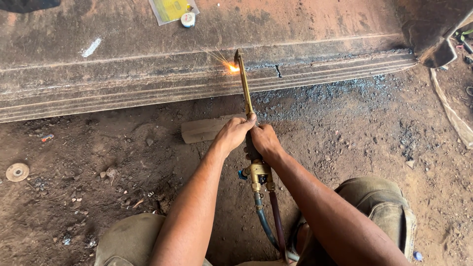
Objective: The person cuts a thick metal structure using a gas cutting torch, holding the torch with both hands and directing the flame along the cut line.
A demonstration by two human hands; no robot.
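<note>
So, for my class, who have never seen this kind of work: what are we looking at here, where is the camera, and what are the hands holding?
The camera sits on the person's head and looks down past their knees. Both bare hands share a grip on a brass cutting torch: the left hand forward, the right hand just behind. Two hoses run back from it. Its tip throws sparks against a long rusty steel plate. On the dirt ground lie a flat wooden block and a round metal disc.
</note>
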